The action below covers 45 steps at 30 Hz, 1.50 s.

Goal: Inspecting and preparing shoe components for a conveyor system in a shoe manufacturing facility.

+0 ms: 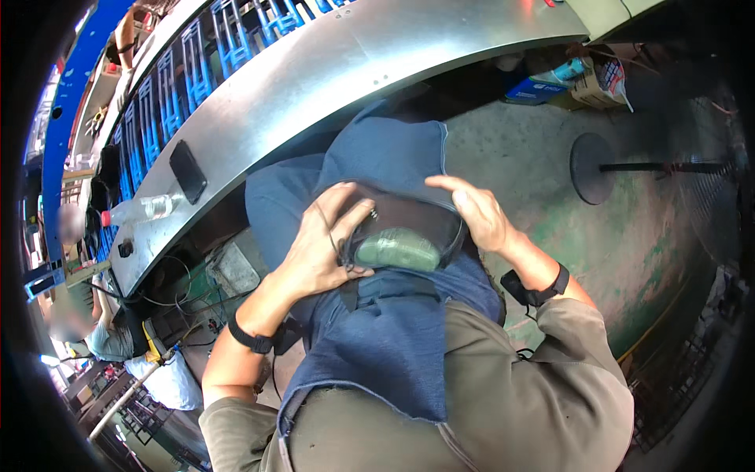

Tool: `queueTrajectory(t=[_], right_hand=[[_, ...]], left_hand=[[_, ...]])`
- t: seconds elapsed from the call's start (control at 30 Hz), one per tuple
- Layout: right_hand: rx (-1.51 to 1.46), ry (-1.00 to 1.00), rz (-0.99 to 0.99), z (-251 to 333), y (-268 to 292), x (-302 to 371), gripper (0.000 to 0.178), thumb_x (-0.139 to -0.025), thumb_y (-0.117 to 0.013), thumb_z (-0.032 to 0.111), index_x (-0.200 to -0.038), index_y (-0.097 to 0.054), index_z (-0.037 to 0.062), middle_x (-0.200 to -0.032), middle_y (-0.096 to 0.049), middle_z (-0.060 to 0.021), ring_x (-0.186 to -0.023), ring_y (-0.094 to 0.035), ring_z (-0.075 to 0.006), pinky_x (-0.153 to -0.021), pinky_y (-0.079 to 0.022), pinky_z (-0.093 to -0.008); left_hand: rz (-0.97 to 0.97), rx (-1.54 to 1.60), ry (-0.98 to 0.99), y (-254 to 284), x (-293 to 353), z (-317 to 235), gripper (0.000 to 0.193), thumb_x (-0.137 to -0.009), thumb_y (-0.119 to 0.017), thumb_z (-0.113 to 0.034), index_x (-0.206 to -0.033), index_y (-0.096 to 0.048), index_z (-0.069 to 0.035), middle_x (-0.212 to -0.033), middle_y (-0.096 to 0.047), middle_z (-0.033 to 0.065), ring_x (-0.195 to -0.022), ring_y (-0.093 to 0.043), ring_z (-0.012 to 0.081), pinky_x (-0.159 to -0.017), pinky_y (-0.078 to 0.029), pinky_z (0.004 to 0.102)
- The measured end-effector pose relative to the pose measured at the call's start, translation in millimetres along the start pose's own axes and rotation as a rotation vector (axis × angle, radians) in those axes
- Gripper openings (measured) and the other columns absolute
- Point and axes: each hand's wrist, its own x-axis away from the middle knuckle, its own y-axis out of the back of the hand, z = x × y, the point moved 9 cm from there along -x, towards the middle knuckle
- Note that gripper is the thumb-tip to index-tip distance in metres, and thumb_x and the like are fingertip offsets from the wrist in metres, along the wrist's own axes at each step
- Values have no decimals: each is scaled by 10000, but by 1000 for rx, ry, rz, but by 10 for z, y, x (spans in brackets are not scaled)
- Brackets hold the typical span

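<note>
In my lap lies a dark, rounded, partly see-through thing (415,217), with a pale green curved part (399,250) at its lower edge; I cannot tell its kind. My left hand (316,245) grips its left side, fingers over the top and thumb near the lower edge. A thin dark cord or strap hangs by these fingers. Beside its right edge is my right hand (482,214), fingers stretched out and holding nothing; whether it touches the thing is unclear. Beneath lies a blue apron (370,338) over my legs.
A curved-looking metal bench (314,94) runs ahead of me, bearing a dark phone (188,172) and a clear bottle (149,209). Blue metal frames (189,59) line its far side. At right stand a round-based stand (591,168) and boxes (543,88). Another person (110,334) sits far left.
</note>
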Motion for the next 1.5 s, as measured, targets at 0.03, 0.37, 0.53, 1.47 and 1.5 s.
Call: queueTrajectory(t=[0.03,0.37,0.53,1.47,1.5], right_hand=[[-3,2,23,52,-16,-25,440,-1053,-369,267,-1262,-610,-35,-1230,-661,-234,-1162,-639,-370,-1010,-470,-386],[-64,-60,-227,-176,92,-344,509,-1054,-274,238,-1075,-682,-65,-1027,-716,-206,-923,-687,-306,-877,-510,-366],[-484,-288,-337,-416,234,-1212,664,-1099,-234,449,-1041,-686,-34,-918,-706,-108,-814,-670,-201,-778,-516,-312],[-587,-484,-318,-1053,1606,-4383,339,-871,-688,392,-954,-600,76,-751,-652,-49,-519,-605,-154,-428,-472,-274],[-486,-444,-222,-907,1597,-4082,356,-869,-696,378,-1009,-609,63,-786,-663,-56,-574,-629,-166,-483,-499,-289]], left_hand=[[8,5,-45,-65,-93,49,922,-657,-865,-223,-1466,-445,-86,-1517,-370,248,-1395,-381,459,-1146,-329,547],[17,130,-313,-35,-632,338,789,-757,-727,-496,-1356,-534,-20,-1363,-553,226,-1245,-553,401,-1044,-396,508],[-106,295,-46,432,-830,752,879,-686,-850,-416,-1385,-506,-8,-1290,-612,179,-1210,-590,326,-1034,-447,440],[-387,-359,239,2640,-1327,2420,703,-779,-824,-212,-1391,-513,-60,-1490,-418,273,-1389,-406,450,-1139,-376,500],[-348,-373,40,2710,-1566,1763,668,-784,-806,-203,-1376,-530,-62,-1490,-430,253,-1384,-419,434,-1129,-383,508]])
